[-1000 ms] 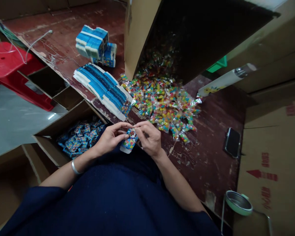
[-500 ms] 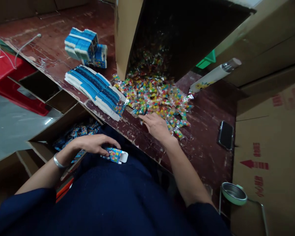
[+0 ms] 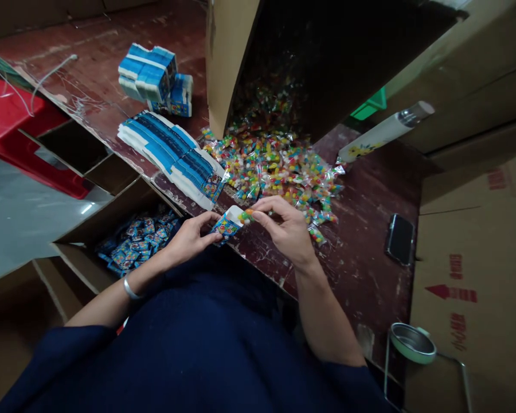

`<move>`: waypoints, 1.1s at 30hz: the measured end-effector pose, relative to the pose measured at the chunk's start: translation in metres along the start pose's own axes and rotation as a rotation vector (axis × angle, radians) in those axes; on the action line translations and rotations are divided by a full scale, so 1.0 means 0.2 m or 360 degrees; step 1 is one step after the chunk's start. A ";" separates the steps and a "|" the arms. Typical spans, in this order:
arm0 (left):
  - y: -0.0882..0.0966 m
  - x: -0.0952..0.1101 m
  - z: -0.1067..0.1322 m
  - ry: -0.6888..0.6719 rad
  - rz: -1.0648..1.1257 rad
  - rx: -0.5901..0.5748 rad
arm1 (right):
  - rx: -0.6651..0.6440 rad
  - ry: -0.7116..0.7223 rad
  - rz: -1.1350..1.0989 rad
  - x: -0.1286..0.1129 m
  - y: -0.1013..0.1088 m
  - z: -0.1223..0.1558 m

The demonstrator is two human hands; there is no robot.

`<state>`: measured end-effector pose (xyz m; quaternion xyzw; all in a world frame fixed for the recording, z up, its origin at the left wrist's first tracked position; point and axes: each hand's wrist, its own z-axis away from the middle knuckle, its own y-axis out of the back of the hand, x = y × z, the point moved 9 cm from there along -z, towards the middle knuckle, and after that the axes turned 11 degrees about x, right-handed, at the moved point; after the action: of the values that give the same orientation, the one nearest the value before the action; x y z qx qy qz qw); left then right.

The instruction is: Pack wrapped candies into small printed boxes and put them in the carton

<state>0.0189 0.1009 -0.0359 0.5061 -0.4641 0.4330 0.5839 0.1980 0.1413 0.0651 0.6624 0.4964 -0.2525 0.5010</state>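
My left hand (image 3: 193, 238) grips a small blue printed candy box (image 3: 227, 227), its white end flap standing open toward the right. Between the fingertips of my right hand (image 3: 286, 229) is a little clear bag of colourful candies (image 3: 246, 216), held right at the mouth of the box. Just beyond lies a heap of candy bags (image 3: 279, 172), spilling from a large carton (image 3: 227, 63) tipped on its side. A row of flattened blue boxes (image 3: 172, 155) lies left of the heap on the dark red table (image 3: 352, 229).
Strapped bundles of flat boxes (image 3: 148, 71) stand farther back. A carton of filled blue boxes (image 3: 133, 241) is below the table edge, near a red stool (image 3: 8, 126). To the right are a white flask (image 3: 374, 137), a phone (image 3: 399, 240) and a green-rimmed metal cup (image 3: 413, 344).
My left hand has raised the box up and right to the table edge. My right hand has come away from the heap with a candy bag and met the box.
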 end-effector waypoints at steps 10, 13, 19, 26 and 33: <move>-0.02 -0.02 0.03 0.0083 0.0240 0.0075 | -0.0164 0.0293 0.0398 -0.04 -0.11 0.01; -0.01 -0.01 0.03 0.0046 0.0201 0.0076 | -0.0270 0.0402 0.0503 -0.05 -0.11 -0.01; -0.07 0.01 0.04 0.0113 0.0366 -0.0043 | -0.0108 0.0268 0.0257 -0.03 -0.14 0.00; -0.05 0.05 0.06 0.0058 0.0595 0.0188 | -0.0296 0.0073 -0.0118 0.02 -0.23 0.09; -0.06 0.09 0.07 0.0026 0.0679 0.0158 | 0.0056 -0.0508 -0.0426 0.20 -0.19 0.19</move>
<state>0.0327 0.0859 -0.0202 0.4210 -0.5341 0.5731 0.4571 0.1845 0.1235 0.0028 0.5507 0.4898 -0.4273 0.5237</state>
